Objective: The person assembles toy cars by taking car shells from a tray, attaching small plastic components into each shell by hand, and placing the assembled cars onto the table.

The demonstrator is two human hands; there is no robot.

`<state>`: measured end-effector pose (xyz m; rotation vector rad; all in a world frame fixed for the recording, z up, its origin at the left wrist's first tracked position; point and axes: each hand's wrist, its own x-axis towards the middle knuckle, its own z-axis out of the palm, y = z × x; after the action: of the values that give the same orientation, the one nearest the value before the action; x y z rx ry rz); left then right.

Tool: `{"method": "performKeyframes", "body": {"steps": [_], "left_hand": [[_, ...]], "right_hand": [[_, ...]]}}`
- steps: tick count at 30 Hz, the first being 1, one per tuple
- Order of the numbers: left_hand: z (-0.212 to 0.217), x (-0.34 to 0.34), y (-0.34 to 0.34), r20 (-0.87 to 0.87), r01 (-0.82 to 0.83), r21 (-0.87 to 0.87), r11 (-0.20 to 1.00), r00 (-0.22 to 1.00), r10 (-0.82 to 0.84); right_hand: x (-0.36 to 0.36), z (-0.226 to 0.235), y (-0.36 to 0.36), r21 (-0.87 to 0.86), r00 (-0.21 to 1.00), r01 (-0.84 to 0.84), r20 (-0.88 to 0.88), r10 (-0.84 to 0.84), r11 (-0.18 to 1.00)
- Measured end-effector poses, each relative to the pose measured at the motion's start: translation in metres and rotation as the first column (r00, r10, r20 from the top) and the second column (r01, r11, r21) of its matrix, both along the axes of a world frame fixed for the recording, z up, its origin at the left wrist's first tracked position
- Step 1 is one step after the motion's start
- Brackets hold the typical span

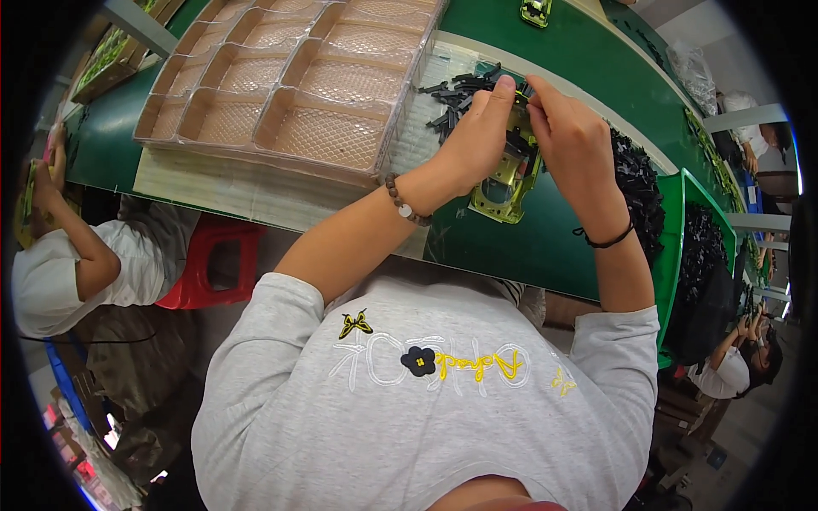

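A yellow-green toy car body shell (499,201) with openings is held at a slant over the green table, its near end toward me. My left hand (479,136) is closed around its left side, thumb pointing up and away. At the far end, my right hand (578,140) has its fingers curled and pinched against the shell. Something small and dark shows by those fingertips, too covered to name. Just left of the shell's far end lies a heap of black plastic parts (453,100). A larger pile of black parts (637,183) lies beyond my right wrist.
A clear plastic tray (269,152) with several compartments sits at the left. A green bin (677,247) holding black parts stands at the right. Another car shell (536,12) lies on the far green surface (613,72). Co-workers sit to both sides; a red stool (213,264) is at left.
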<state>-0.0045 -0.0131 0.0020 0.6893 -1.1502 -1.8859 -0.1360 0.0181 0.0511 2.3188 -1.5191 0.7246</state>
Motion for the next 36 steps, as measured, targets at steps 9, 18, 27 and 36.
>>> {"method": "performKeyframes", "body": {"steps": [9,18,27,36], "left_hand": [[0.003,-0.001,0.003,-0.009,-0.017,-0.005,1.0,1.0,0.017],[0.012,0.004,0.005,-0.011,0.07,-0.149,0.986,0.997,-0.072],[0.048,0.076,0.007,0.422,0.085,-0.53,0.844,0.889,0.176],[0.022,0.209,-0.014,0.566,0.116,-0.82,0.561,0.313,0.763]], "right_hand": [[-0.002,0.001,0.001,-0.071,0.996,-0.068,-0.07,0.063,0.995],[-0.011,0.033,-0.003,0.072,0.997,-0.026,0.08,0.02,0.997],[-0.056,0.048,-0.051,0.773,0.689,-0.366,0.599,-0.408,0.518],[-0.087,-0.07,-0.259,0.448,-0.477,-0.198,0.733,-0.485,0.872]]}}
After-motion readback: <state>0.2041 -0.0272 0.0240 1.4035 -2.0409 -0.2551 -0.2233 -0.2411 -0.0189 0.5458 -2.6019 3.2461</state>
